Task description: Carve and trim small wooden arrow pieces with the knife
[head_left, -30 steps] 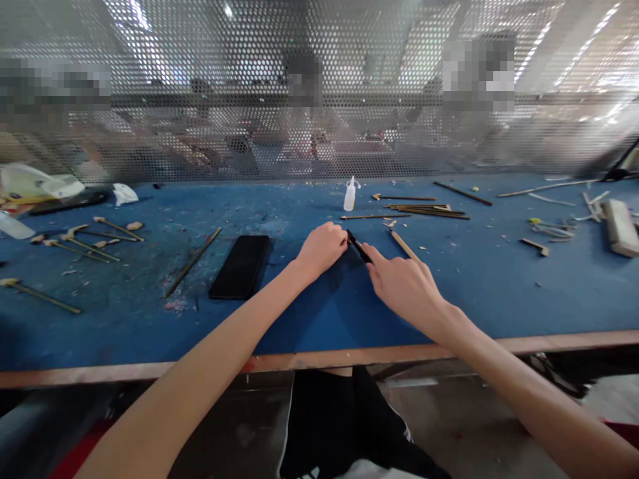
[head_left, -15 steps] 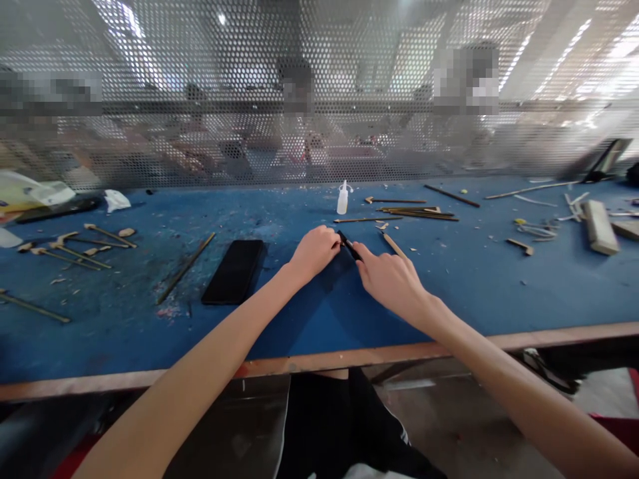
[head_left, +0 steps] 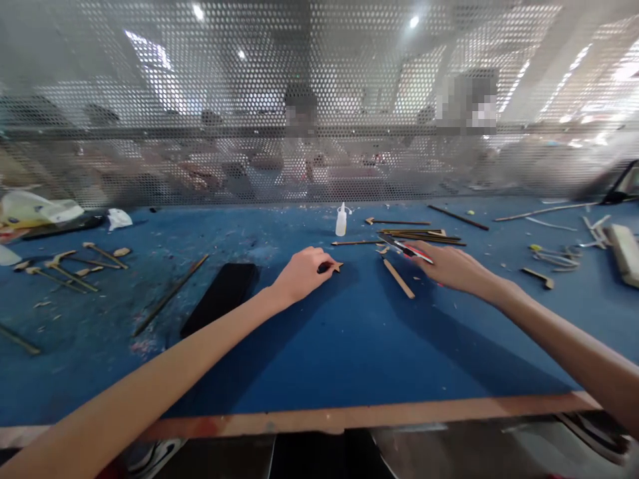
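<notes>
My left hand (head_left: pixel 305 271) is closed in a pinch just above the blue tabletop. Between its thumb and forefinger is a small, pale, pointed wood piece (head_left: pixel 338 267). Off to the right, my right hand (head_left: pixel 452 263) grips a utility knife (head_left: pixel 407 249) with a dark front end and some red on its handle. Nearer to me than this tool lies a wooden-handled carving tool (head_left: pixel 399 279). Several thin brown sticks (head_left: pixel 417 235) lie just behind the right hand. A small white squeeze bottle (head_left: pixel 341 221) stands upright beyond both hands.
A black phone (head_left: pixel 219 299) lies left of my left hand, beside a long stick (head_left: pixel 172 293). Several sticks with carved heads (head_left: pixel 70 269) lie farther left. A pale block (head_left: pixel 624 253) sits at far right. A perforated metal screen (head_left: pixel 319 166) borders the back, with people behind it.
My hands have parted. The right hand has moved away to the right with its tool, while the left keeps the small wood piece, now visible. The view has shifted slightly.
</notes>
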{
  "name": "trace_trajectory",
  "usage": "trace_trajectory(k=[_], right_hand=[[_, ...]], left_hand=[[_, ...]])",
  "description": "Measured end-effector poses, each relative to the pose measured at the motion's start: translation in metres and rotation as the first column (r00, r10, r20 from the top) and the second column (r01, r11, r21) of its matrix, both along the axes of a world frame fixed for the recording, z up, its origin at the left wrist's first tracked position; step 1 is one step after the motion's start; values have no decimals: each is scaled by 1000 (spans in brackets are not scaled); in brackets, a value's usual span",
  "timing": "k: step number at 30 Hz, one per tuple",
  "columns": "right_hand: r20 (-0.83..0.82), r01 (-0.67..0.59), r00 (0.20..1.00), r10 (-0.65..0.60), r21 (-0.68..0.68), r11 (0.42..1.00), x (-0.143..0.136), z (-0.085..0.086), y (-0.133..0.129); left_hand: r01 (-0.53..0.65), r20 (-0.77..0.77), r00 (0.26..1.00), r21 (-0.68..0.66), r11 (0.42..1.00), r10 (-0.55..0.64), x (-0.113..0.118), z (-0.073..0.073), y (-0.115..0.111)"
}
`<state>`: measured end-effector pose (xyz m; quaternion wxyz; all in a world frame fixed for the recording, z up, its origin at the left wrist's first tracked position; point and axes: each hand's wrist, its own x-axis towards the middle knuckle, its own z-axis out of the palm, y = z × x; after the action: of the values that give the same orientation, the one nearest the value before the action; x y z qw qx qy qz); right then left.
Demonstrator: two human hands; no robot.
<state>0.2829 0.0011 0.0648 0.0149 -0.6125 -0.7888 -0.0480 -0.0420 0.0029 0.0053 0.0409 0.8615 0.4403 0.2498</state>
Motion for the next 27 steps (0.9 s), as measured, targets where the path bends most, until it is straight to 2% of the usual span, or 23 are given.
trace_trajectory(k=[2, 5, 7, 9, 11, 12, 14, 15, 17, 18, 19, 20, 23, 27], right_hand=[[24, -28, 999, 27, 50, 998, 6, -3, 6], [32, -60, 998, 56, 109, 992, -2, -8, 6], [22, -101, 995, 100, 37, 994, -13, -11, 4], [31, -185, 981, 189, -96, 978, -25, -14, 1], [-46, -273, 962, 269, -116, 955, -37, -15, 1], [-145, -305, 946, 290, -97, 947, -43, -14, 2], [-448, -342, 845, 293, -31, 939, -53, -13, 7], [-610, -352, 742, 278, -1, 936, -59, -14, 11], [-855, -373, 469, 220, 34, 927, -68, -20, 20], [-918, -380, 353, 181, 36, 924, -73, -25, 24], [-949, -378, 278, 147, 33, 925, -76, -31, 28], [-960, -355, 248, 129, 33, 934, -79, -37, 31], [-954, -256, 287, 81, 5, 967, -82, -52, 35], [-964, -266, 266, 3, -70, 962, -79, -55, 35]], left_hand=[[-16, 31, 999, -1, 1000, 16, -5, 0, 5], [-43, 44, 998, -3, 999, 43, -8, -1, 10], [-44, 18, 999, -12, 999, 44, -7, -1, 12], [-32, -20, 999, -45, 998, 31, -4, 1, 14], [-22, -31, 999, -96, 995, 19, 1, 4, 14], [-17, -21, 1000, -119, 993, 14, 4, 6, 13], [9, 13, 1000, -138, 990, -7, 10, 10, 11], [30, 27, 999, -138, 990, -26, 13, 11, 10], [80, 38, 996, -133, 988, -76, 18, 12, 7], [101, 34, 995, -130, 986, -97, 20, 11, 6], [114, 27, 993, -128, 985, -112, 21, 9, 5], [119, 24, 993, -130, 984, -117, 21, 7, 4], [106, 45, 994, -150, 983, -100, 21, -2, 3], [90, 57, 995, -132, 987, -83, 19, -8, 2]])
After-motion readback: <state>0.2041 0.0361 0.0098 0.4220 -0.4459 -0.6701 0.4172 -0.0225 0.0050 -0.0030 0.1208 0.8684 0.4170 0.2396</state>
